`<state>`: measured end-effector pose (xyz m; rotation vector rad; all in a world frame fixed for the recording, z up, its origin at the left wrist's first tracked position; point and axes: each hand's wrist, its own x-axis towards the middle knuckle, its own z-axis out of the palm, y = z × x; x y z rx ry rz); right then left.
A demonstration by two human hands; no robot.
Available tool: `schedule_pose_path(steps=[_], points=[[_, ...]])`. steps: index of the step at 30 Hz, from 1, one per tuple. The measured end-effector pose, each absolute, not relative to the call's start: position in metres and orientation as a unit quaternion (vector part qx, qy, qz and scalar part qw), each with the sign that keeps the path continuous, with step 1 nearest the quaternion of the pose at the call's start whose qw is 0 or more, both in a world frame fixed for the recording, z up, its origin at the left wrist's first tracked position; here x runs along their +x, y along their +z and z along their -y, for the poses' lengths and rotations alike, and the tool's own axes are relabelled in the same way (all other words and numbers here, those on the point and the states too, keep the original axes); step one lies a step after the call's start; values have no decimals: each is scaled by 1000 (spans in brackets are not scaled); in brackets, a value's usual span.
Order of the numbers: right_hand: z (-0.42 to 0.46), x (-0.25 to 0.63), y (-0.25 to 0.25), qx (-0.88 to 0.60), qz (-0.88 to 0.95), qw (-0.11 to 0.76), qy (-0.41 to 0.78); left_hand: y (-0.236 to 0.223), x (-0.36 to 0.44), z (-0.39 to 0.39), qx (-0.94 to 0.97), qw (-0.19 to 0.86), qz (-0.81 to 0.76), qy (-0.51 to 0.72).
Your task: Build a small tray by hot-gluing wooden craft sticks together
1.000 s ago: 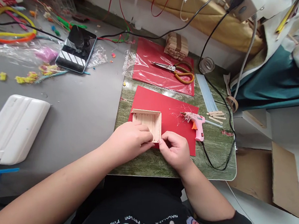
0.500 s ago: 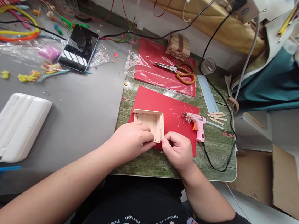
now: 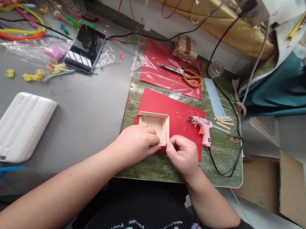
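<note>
A small shallow box of wooden craft sticks rests on a red sheet, its slatted inside facing up. Low walls stand along its far and right sides. My left hand grips the near left part of the box, fingers bent over the near edge and into it. At the near right corner, my right hand is closed in a pinch with thumb and forefinger against the box's edge. A pink hot glue gun lies right of my right hand, with glue strings about its nozzle.
Scissors lie on a plastic-wrapped red pack, beside bundled craft sticks. Glue sticks and loose stick pieces lie at right. A phone and a white power bank are on the grey surface. Black cables cross behind.
The whole view has shifted slightly, so things appear a little further right. Both hands keep the same hold on the stick box.
</note>
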<state>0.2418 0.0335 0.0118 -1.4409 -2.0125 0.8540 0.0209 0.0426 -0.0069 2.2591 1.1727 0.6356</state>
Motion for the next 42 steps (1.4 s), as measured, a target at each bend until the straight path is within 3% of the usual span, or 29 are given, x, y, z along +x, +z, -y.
schedule_pose_path(steps=[35,42], points=[[-37,242,17,-506,777,227,297,-11,21,-42,834,258,-422,246],[-56,270,11,-527,736,272,326,-5,5,-51,878,230,-338,248]])
